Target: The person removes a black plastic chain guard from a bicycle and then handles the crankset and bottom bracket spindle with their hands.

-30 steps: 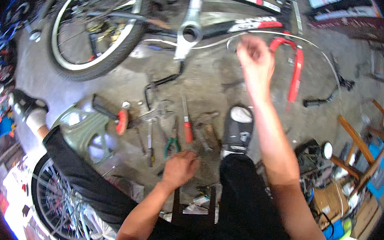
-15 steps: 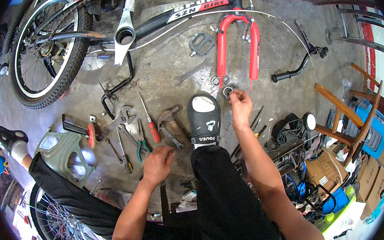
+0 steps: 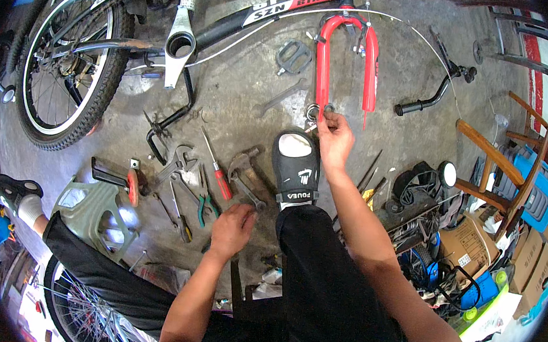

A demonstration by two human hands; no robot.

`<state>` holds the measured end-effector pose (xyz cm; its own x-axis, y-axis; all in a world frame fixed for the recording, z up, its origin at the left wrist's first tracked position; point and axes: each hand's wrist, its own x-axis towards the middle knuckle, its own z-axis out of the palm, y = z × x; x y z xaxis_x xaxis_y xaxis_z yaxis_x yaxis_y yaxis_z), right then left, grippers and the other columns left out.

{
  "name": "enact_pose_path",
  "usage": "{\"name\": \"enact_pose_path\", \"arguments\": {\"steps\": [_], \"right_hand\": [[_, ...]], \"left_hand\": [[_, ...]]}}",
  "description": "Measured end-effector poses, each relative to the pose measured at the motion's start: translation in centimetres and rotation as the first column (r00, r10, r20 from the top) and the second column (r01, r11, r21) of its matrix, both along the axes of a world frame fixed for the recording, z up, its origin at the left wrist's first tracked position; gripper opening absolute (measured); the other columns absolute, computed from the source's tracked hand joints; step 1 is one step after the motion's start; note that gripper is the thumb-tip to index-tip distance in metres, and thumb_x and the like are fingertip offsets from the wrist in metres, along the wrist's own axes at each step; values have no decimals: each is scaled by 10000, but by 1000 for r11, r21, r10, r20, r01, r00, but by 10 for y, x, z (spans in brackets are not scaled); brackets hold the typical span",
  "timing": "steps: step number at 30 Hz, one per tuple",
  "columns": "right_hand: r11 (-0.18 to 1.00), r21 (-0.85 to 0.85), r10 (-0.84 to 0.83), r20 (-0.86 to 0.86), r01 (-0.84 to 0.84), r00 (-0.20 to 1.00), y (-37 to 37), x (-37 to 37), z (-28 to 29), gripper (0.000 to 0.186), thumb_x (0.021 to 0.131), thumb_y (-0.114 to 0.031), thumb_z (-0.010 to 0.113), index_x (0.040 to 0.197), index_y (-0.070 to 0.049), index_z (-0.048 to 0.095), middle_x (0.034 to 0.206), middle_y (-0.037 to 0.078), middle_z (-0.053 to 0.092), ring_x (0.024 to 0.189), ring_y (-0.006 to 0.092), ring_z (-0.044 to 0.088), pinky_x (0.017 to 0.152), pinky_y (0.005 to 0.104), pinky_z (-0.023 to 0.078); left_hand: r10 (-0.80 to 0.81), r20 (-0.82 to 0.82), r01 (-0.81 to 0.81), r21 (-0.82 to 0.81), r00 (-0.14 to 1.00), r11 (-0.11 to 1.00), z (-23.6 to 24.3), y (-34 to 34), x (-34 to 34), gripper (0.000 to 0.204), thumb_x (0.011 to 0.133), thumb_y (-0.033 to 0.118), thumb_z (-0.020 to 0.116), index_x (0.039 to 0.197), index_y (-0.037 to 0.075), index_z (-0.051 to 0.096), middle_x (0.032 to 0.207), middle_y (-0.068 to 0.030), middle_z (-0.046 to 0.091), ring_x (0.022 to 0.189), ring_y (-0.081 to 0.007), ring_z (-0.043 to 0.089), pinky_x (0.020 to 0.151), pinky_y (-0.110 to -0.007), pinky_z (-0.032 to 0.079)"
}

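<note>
My right hand point(image 3: 337, 139) is at the lower end of the left leg of a red bicycle fork point(image 3: 324, 64), thumb and fingers pinched together. Metal rings point(image 3: 312, 112) lie on the floor right by these fingertips; whatever is between them is hidden. Over the floor tools, my left hand point(image 3: 233, 229) is closed, its fingers curled and nothing showing in them. Closest to it are an open-end wrench point(image 3: 249, 191), pliers with green handles point(image 3: 206, 205) and a red-handled screwdriver point(image 3: 220, 179). Between my hands stands my foot in a black clog point(image 3: 295, 169).
A black bicycle frame point(image 3: 217, 32) with its rear wheel point(image 3: 68, 62) lies at the upper left. Behind the clog are a pedal point(image 3: 294, 57) and a handlebar point(image 3: 427, 100). A wooden stool point(image 3: 491, 151) and boxes point(image 3: 469, 243) crowd the right; a green plastic stool point(image 3: 91, 210) stands left.
My right hand has moved a little away from me and left, from a ring on the floor to the fork leg's end. The left hand has shifted slightly right. The view has tilted a little.
</note>
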<state>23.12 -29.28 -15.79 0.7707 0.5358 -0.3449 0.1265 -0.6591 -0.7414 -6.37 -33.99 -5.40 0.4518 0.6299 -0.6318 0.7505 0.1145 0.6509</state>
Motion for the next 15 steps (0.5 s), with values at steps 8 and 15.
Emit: {"name": "enact_pose_path", "arguments": {"steps": [8,15], "right_hand": [[938,-322,243,335,-131,910,13,-5,12,266,776,-276,798,923,-63,734,792,106,743,732,300,730,687,419,558],[933,-321,259,285,-162,923,-6,-2,22,243,790,-249,774,898,-34,737,781,127,741,733,300,731,699,400,559]], "left_hand": [[27,33,-27,7,999,1000,-7,-7,2,178,930,175,651,1035,37,692,1018,-189,696,950,-415,664,810,-474,534],[53,77,-54,12,996,998,-13,-8,-7,182,930,166,651,1039,30,700,1029,-197,702,964,-414,666,828,-467,534]]}}
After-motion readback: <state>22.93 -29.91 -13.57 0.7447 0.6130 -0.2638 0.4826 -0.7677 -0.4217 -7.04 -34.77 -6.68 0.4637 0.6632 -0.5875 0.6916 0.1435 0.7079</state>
